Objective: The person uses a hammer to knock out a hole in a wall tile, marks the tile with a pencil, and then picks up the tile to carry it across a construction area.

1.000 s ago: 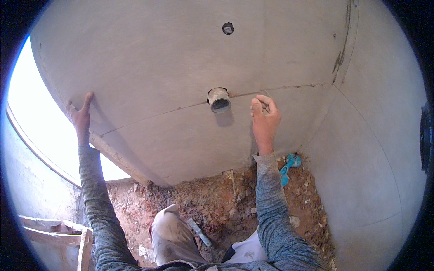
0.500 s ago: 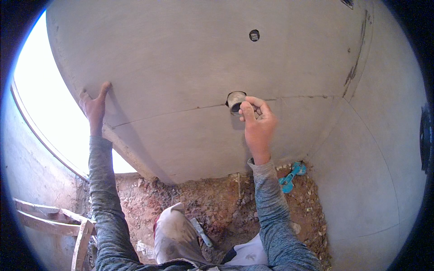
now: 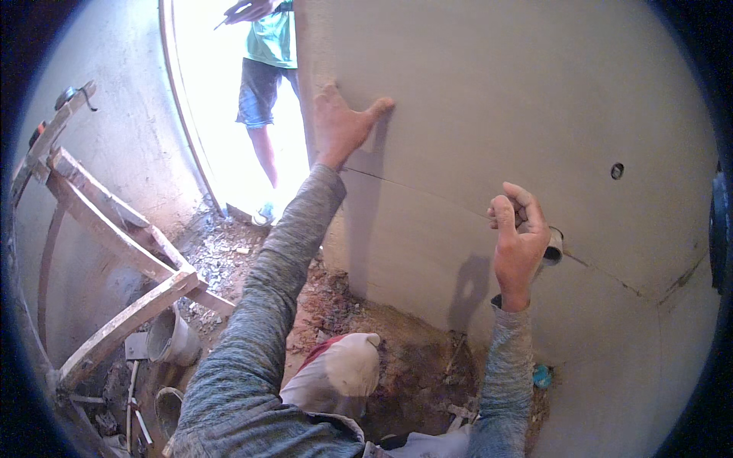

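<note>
My left hand (image 3: 340, 126) rests on the grey plastered wall (image 3: 450, 114) beside the doorway edge, its thumb stretched out. Held in front of the wall, my right hand (image 3: 522, 243) has its fingers curled and thumb pressed toward the fingertips. Anything small pinched there is too fine to make out. Just to the right of this hand, a short round pipe end (image 3: 554, 249) sticks out of the wall. A thin dark line (image 3: 427, 195) runs along the plaster from near my left wrist toward my right hand.
A person in a green shirt (image 3: 272, 40) and shorts stands in the bright doorway. To the left lean wooden frame pieces (image 3: 114, 221), with a bucket (image 3: 172, 337) below. Rubble (image 3: 221, 244) covers the floor, and a small blue object (image 3: 542, 375) lies by the wall's foot.
My view has swung left, bringing the doorway person and wooden frame into sight. My right hand has moved from the pipe's right side to its left. My left hand stays by the wall edge.
</note>
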Available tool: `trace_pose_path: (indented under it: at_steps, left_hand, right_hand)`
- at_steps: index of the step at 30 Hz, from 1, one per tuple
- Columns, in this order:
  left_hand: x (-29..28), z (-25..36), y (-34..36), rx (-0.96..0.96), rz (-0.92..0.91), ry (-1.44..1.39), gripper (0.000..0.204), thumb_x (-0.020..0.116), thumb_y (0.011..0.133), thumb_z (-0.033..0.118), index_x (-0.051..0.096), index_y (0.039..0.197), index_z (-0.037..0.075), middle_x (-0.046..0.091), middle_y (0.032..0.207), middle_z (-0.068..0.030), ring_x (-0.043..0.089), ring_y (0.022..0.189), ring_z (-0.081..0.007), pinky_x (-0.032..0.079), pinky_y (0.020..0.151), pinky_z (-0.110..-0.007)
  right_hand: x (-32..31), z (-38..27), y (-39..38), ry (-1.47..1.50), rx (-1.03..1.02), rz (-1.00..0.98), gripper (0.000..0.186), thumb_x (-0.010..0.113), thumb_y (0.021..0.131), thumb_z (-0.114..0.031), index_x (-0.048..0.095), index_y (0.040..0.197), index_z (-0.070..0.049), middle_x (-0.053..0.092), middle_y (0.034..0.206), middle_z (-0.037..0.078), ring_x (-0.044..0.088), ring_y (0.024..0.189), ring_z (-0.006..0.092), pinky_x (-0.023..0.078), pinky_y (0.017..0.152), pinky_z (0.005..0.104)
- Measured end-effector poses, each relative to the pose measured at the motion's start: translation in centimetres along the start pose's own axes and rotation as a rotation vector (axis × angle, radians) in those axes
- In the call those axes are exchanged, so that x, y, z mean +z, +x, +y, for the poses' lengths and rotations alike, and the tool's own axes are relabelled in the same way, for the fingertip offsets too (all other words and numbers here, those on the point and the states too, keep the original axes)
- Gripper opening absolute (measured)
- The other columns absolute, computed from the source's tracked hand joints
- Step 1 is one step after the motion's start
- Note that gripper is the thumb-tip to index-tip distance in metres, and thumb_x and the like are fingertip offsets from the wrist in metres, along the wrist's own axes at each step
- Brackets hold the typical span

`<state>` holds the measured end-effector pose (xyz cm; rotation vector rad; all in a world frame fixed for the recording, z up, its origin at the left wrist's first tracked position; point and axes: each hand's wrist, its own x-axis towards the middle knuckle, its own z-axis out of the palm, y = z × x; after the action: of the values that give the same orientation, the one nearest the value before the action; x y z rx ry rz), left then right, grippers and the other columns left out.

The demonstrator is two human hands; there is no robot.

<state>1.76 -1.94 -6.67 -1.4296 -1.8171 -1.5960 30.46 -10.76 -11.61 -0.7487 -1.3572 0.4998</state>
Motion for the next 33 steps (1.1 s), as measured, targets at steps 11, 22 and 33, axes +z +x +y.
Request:
trace_pose_path:
  at_steps: [11, 22, 33]
  left_hand:
    - [-0.8, -0.5, -1.1, -0.084, -0.125, -0.364, 0.101, 0.074, 0.061, 0.060, 0.036, 0.126, -0.008, 0.044, 0.120, -0.0270, 0.044, 0.113, -0.0385, 0.038, 0.095, -0.047]
    - [0.0, -0.8, -0.5, 0.027, -0.016, -0.063, 0.102, 0.072, 0.061, 0.064, 0.040, 0.125, -0.008, 0.051, 0.117, -0.0260, 0.049, 0.111, -0.0362, 0.039, 0.095, -0.044]
    - [1.4, 0.3, 0.3, 0.169, 0.162, 0.170, 0.104, 0.072, 0.060, 0.066, 0.043, 0.123, -0.011, 0.054, 0.114, -0.0287, 0.050, 0.111, -0.0396, 0.039, 0.096, -0.043]
  right_hand:
    - [13.5, -7.6, 2.8, 0.462, 0.156, -0.536, 0.026, 0.060, 0.086, -0.019, 0.060, 0.100, 0.003, 0.063, 0.078, 0.005, 0.056, 0.064, 0.0073, 0.046, 0.054, 0.0204]
    - [25.5, -8.0, 6.8, 0.719, 0.314, -0.920, 0.037, 0.054, 0.089, -0.031, 0.058, 0.104, 0.003, 0.065, 0.080, 0.011, 0.058, 0.062, 0.0101, 0.045, 0.049, 0.0209]
    - [26.8, -9.7, 2.6, 0.904, 0.392, -1.114, 0.032, 0.058, 0.084, -0.033, 0.064, 0.092, -0.002, 0.066, 0.074, 0.009, 0.061, 0.058, 0.0158, 0.047, 0.045, 0.0275]
